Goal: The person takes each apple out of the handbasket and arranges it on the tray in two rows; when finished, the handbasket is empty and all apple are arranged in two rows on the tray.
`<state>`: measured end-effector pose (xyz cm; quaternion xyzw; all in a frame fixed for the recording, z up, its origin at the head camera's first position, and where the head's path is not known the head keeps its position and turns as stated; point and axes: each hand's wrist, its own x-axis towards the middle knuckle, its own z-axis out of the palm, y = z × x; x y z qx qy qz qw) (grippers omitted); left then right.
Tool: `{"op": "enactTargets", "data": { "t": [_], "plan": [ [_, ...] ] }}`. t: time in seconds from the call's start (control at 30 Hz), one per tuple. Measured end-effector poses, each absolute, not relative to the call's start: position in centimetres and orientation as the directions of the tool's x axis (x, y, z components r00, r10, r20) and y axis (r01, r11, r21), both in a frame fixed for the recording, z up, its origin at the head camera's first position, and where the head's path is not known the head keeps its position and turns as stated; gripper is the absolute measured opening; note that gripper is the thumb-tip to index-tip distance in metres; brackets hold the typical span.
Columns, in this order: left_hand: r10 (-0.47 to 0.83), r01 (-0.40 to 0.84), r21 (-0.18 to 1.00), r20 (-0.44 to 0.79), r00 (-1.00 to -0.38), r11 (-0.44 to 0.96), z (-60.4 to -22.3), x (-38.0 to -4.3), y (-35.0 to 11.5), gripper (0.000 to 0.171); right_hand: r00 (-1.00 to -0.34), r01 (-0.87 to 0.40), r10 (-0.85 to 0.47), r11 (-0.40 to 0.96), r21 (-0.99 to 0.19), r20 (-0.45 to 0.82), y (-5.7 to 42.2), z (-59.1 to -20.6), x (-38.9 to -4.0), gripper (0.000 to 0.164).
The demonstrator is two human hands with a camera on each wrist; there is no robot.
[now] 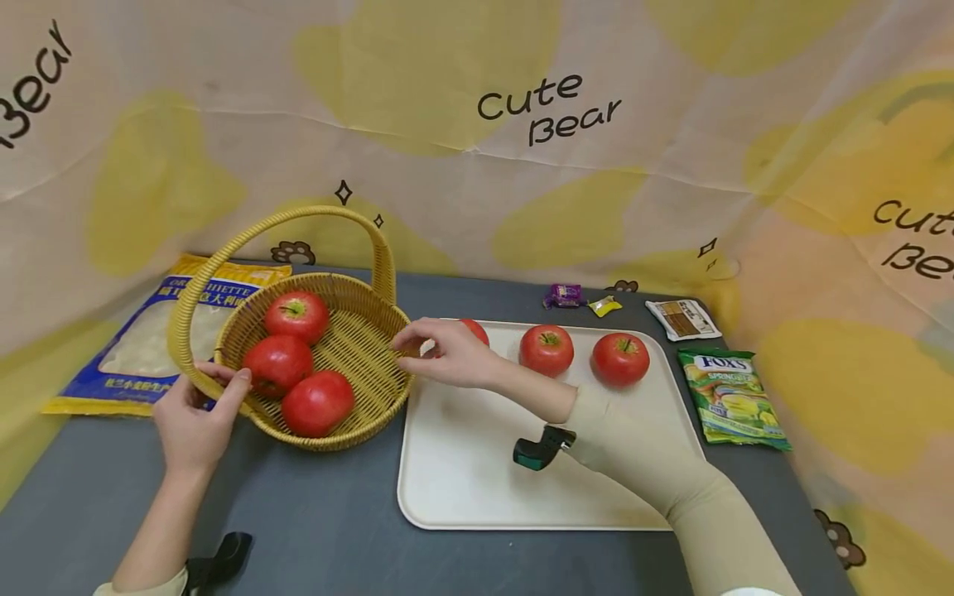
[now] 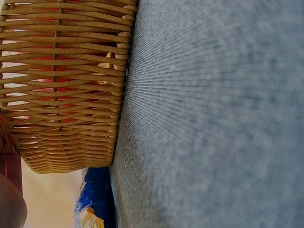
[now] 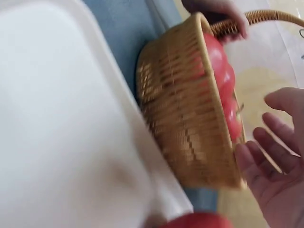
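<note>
While my left grip holds the basket by its handle, three apples lie inside, just right. My right grip, empty, relaxed, hangs by the opposite side.

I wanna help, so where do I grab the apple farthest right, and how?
Likely best: come from above and hold the apple around its wide, round sides. It sits stem up on the tray, with a gap before the neighbouring apple.
</note>
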<state>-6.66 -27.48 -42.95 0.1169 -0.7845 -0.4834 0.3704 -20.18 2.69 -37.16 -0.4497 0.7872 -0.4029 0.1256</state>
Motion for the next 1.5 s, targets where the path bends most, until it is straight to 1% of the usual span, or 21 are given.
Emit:
{"op": "enactTargets", "data": {
  "t": [0.07, 0.13, 0.27, 0.37, 0.47, 0.53, 0.63, 0.77, 0.83, 0.97, 1.07, 1.13, 1.27, 1.5],
  "plan": [
    [-0.541, 0.176, 0.846, 0.467, -0.700, 0.503, -43.0, -6.7, -27.4, 0.015, -0.536, -0.571, -0.838, 0.277, -0.773, 0.096, 0.7, -37.3, -20.0, 0.034],
    [-0.540, 0.178, 0.849, 0.463, -0.702, 0.497, -42.9, -6.8, -27.3, 0.015, -0.516, -0.548, -0.856, 0.318, -0.774, 0.013, -1.2, -37.5, -19.9, 0.044],
    [-0.531, 0.186, 0.849, 0.465, -0.708, 0.495, -42.6, -6.8, -26.9, 0.014, -0.495, -0.524, -0.856, 0.433, -0.733, -0.151, -4.1, -38.0, -19.9, 0.062],
    [-0.523, 0.193, 0.849, 0.466, -0.714, 0.493, -42.2, -6.8, -26.5, 0.015, -0.472, -0.488, -0.841, 0.498, -0.717, -0.262, -5.7, -38.4, -19.9, 0.071],
    [-0.520, 0.190, 0.848, 0.464, -0.718, 0.494, -42.2, -6.8, -26.4, 0.014, -0.442, -0.448, -0.832, 0.529, -0.721, -0.336, -6.9, -38.6, -19.7, 0.071],
    [-0.520, 0.185, 0.848, 0.461, -0.719, 0.496, -42.5, -6.9, -26.6, 0.014, -0.431, -0.431, -0.828, 0.538, -0.725, -0.359, -7.5, -38.6, -19.4, 0.067],
    [-0.520, 0.186, 0.850, 0.460, -0.720, 0.494, -42.7, -7.0, -26.7, 0.014, -0.444, -0.404, -0.808, 0.566, -0.719, -0.387, -7.9, -38.4, -18.8, 0.059],
    [-0.523, 0.188, 0.850, 0.461, -0.717, 0.493, -42.8, -7.1, -26.7, 0.015, -0.480, -0.402, -0.785, 0.593, -0.697, -0.391, -8.0, -38.4, -18.3, 0.055],
    [-0.527, 0.187, 0.849, 0.463, -0.713, 0.494, -42.8, -7.0, -26.7, 0.015, -0.500, -0.418, -0.784, 0.590, -0.691, -0.367, -7.9, -38.6, -18.2, 0.054],
    [-0.534, 0.184, 0.850, 0.463, -0.707, 0.494, -42.8, -6.9, -26.8, 0.015, -0.539, -0.476, -0.794, 0.563, -0.676, -0.281, -7.3, -38.7, -18.5, 0.055],
    [-0.540, 0.183, 0.852, 0.462, -0.703, 0.490, -42.7, -6.7, -26.9, 0.015, -0.553, -0.514, -0.806, 0.529, -0.675, -0.211, -6.6, -38.5, -18.6, 0.057],
    [-0.543, 0.186, 0.853, 0.463, -0.701, 0.487, -42.6, -6.5, -26.9, 0.015, -0.562, -0.517, -0.809, 0.506, -0.690, -0.172, -6.0, -38.2, -18.7, 0.060],
    [-0.539, 0.194, 0.851, 0.468, -0.701, 0.487, -42.5, -6.4, -27.0, 0.016, -0.602, -0.473, -0.790, 0.471, -0.744, -0.117, -4.2, -37.5, -18.3, 0.066],
    [-0.540, 0.201, 0.846, 0.480, -0.691, 0.494, -42.5, -6.4, -27.2, 0.016, -0.688, -0.353, -0.722, 0.421, -0.835, -0.073, 0.6, -36.5, -16.7, 0.066]
  ]
}}
